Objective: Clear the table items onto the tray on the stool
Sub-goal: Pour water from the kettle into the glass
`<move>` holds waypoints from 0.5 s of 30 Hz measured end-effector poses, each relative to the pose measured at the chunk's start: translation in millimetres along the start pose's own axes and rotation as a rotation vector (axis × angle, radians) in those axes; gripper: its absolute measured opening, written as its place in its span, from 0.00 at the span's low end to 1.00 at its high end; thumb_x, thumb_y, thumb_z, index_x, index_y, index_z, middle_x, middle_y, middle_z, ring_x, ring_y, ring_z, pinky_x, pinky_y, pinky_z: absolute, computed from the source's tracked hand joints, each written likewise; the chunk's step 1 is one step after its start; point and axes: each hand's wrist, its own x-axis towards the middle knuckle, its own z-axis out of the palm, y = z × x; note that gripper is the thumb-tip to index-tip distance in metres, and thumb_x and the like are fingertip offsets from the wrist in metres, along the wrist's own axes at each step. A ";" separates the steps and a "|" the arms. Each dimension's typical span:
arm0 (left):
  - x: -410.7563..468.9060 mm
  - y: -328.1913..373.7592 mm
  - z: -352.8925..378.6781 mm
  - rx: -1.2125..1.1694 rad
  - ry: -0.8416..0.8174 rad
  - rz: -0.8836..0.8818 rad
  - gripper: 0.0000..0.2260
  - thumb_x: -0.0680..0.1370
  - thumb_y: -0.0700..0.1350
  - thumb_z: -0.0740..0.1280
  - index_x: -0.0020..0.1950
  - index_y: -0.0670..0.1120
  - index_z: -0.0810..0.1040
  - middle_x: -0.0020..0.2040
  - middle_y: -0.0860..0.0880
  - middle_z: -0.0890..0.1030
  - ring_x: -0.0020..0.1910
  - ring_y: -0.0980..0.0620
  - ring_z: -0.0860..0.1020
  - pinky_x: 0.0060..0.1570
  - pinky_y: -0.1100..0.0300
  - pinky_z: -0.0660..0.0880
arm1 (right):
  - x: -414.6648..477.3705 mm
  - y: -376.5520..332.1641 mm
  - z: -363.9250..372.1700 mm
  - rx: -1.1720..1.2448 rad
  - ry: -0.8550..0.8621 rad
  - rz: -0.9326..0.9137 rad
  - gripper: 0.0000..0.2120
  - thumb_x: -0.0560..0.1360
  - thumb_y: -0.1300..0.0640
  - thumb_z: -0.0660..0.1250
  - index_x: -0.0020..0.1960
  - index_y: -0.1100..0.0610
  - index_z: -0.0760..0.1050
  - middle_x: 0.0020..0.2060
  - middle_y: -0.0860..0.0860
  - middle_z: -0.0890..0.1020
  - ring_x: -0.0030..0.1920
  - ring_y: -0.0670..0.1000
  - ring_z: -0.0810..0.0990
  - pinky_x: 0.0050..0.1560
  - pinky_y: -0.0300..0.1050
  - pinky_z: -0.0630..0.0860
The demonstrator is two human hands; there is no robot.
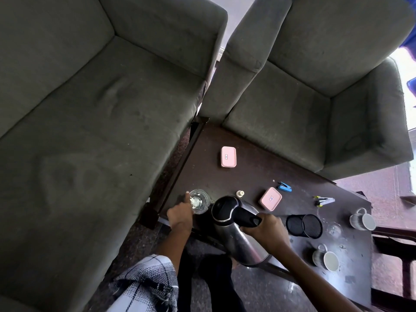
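A steel electric kettle [234,235] with a black lid hangs tilted above the near edge of the dark table [247,176]; my right hand [266,233] grips its black handle. My left hand [181,215] wraps a clear drinking glass [200,200] standing at the table's left corner. Two pink lidded boxes lie on the table, one far [228,156], one nearer [270,198]. A black mesh pen holder [304,225] lies on its side. Two grey mugs [362,219] [326,258] lie tipped at the right. No tray or stool is in view.
A small cream bottle [240,193], a blue stapler [284,187], a grey clip tool [325,201] and a second clear glass [333,228] also sit on the table. Grey sofas [90,109] [304,97] border the table at left and behind.
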 end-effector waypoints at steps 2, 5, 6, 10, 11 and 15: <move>-0.3 -0.5 0.3 0.008 0.007 0.005 0.27 0.80 0.37 0.54 0.77 0.49 0.48 0.59 0.47 0.80 0.55 0.49 0.80 0.51 0.57 0.75 | 0.7 0.1 0.1 0.006 -0.002 -0.001 0.20 0.62 0.41 0.72 0.27 0.50 0.65 0.32 0.50 0.77 0.41 0.56 0.81 0.34 0.42 0.68; -1.4 -0.5 -1.4 0.004 0.010 0.014 0.27 0.80 0.39 0.56 0.77 0.49 0.48 0.59 0.47 0.80 0.55 0.49 0.80 0.51 0.57 0.75 | 1.8 0.6 0.0 0.007 -0.002 -0.006 0.20 0.62 0.41 0.72 0.27 0.51 0.65 0.33 0.51 0.78 0.40 0.56 0.81 0.34 0.42 0.68; -1.8 -0.3 -1.9 0.004 0.008 0.014 0.27 0.80 0.39 0.55 0.77 0.49 0.48 0.59 0.47 0.80 0.56 0.48 0.80 0.51 0.57 0.75 | 1.9 0.5 -0.1 0.005 0.000 -0.008 0.20 0.62 0.41 0.72 0.27 0.51 0.65 0.33 0.51 0.78 0.39 0.56 0.80 0.34 0.42 0.67; -2.6 0.1 -4.0 0.007 0.012 0.008 0.27 0.80 0.39 0.55 0.77 0.50 0.49 0.59 0.47 0.80 0.55 0.49 0.80 0.51 0.57 0.75 | 1.4 -0.1 -0.2 0.003 0.008 -0.009 0.20 0.63 0.41 0.72 0.27 0.51 0.64 0.32 0.50 0.78 0.38 0.55 0.79 0.34 0.42 0.67; -2.8 0.1 -3.8 0.011 0.012 0.008 0.27 0.80 0.39 0.55 0.77 0.50 0.49 0.59 0.47 0.80 0.55 0.49 0.80 0.51 0.57 0.75 | 1.3 -0.3 -0.3 0.000 0.009 -0.005 0.20 0.63 0.41 0.72 0.27 0.51 0.65 0.32 0.50 0.78 0.37 0.54 0.78 0.34 0.42 0.67; -2.9 -0.5 -2.5 0.000 0.012 0.005 0.27 0.80 0.39 0.56 0.77 0.50 0.49 0.58 0.48 0.81 0.54 0.49 0.81 0.51 0.57 0.75 | 1.7 -0.1 -0.1 -0.002 0.008 0.000 0.20 0.62 0.41 0.72 0.28 0.51 0.65 0.32 0.49 0.78 0.37 0.54 0.79 0.33 0.41 0.68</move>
